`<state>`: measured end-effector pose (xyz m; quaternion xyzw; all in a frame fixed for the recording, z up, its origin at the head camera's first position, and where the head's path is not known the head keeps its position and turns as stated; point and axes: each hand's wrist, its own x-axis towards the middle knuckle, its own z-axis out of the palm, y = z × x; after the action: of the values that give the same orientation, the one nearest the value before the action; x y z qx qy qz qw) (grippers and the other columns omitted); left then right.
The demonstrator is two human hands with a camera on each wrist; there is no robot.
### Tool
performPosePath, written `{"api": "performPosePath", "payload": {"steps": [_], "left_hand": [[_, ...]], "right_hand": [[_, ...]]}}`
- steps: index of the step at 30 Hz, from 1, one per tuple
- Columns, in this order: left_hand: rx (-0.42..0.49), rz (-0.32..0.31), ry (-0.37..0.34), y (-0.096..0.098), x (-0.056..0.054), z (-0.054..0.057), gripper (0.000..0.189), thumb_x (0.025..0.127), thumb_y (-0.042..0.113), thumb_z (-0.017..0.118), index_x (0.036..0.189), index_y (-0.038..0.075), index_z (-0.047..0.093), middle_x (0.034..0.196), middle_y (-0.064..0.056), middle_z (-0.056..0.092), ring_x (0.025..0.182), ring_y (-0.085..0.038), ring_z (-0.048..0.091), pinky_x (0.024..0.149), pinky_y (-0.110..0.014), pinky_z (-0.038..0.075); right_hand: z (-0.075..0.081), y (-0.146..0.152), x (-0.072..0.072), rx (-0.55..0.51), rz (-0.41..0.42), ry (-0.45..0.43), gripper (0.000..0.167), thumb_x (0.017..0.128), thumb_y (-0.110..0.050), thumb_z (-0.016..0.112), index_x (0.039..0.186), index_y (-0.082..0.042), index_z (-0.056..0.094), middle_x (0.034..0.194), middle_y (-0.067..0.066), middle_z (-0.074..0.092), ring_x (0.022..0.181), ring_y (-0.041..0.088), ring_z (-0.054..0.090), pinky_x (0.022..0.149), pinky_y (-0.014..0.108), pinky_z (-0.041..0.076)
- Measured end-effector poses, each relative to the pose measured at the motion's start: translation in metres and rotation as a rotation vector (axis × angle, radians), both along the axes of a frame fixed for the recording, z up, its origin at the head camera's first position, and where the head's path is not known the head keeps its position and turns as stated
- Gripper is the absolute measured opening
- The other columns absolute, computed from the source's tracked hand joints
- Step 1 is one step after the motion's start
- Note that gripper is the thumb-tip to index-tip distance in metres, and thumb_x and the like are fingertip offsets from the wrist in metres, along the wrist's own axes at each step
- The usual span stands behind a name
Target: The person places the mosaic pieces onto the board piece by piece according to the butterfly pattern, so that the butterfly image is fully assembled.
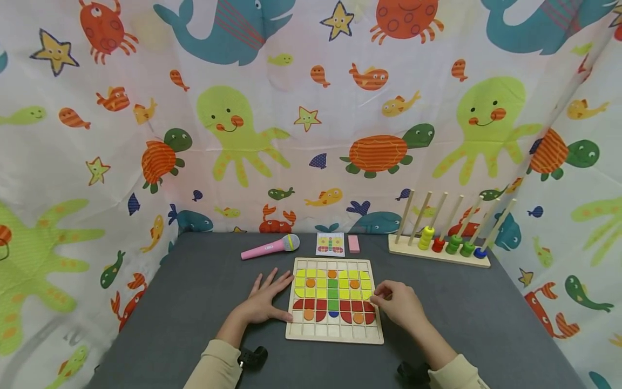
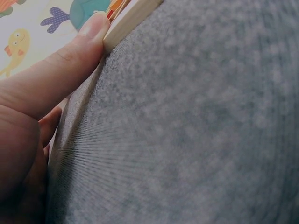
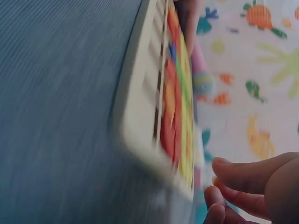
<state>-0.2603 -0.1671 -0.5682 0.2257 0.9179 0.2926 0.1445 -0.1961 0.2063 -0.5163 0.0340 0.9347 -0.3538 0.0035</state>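
A light wooden grid board (image 1: pixel 335 335) lies on the table, bearing yellow, red, orange, green and blue pieces in a butterfly-like pattern. My left hand (image 1: pixel 264 300) is spread at its left side, fingers on the table and the board's edge. In the left wrist view the thumb (image 2: pixel 70 63) rests against the board's wooden rim (image 2: pixel 128 23). My right hand (image 1: pixel 400 303) is at the board's right edge, thumb and fingertips drawn together. The right wrist view shows the bent fingers (image 3: pixel 233 196) beside the board's corner; whether something small sits between them is unclear.
Behind the board lie a pink toy microphone (image 1: pixel 264 249), a picture card (image 1: pixel 330 245) of a similar pattern and a pink block (image 1: pixel 353 244). A wooden peg rack (image 1: pixel 439 252) with coloured rings stands at the back right. A printed curtain (image 1: pixel 301 162) borders the grey table (image 1: pixel 209 294).
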Motion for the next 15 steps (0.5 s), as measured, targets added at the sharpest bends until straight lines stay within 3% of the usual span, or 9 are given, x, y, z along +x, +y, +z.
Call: {"api": "performPosePath", "payload": {"steps": [9, 15], "left_hand": [[0.000, 0.002, 0.010, 0.000, 0.002, 0.001, 0.113, 0.069, 0.068, 0.080, 0.161, 0.030, 0.028, 0.169, 0.006, 0.020, 0.158, -0.032, -0.005, 0.120, -0.063, -0.014], [0.029, -0.006, 0.016, -0.001, -0.001, -0.003, 0.115, 0.067, 0.069, 0.080, 0.161, 0.027, 0.028, 0.169, 0.001, 0.022, 0.157, -0.035, -0.004, 0.120, -0.063, -0.015]], "right_hand": [[-0.003, 0.080, 0.015, 0.096, -0.013, -0.125, 0.025, 0.083, -0.025, 0.084, 0.097, -0.008, 0.073, 0.083, 0.001, 0.068, 0.075, 0.017, 0.058, 0.064, 0.032, 0.045], [-0.006, 0.109, 0.023, 0.083, 0.001, -0.227, 0.022, 0.085, -0.029, 0.082, 0.092, -0.010, 0.075, 0.081, 0.000, 0.065, 0.076, 0.018, 0.055, 0.064, 0.031, 0.042]]}}
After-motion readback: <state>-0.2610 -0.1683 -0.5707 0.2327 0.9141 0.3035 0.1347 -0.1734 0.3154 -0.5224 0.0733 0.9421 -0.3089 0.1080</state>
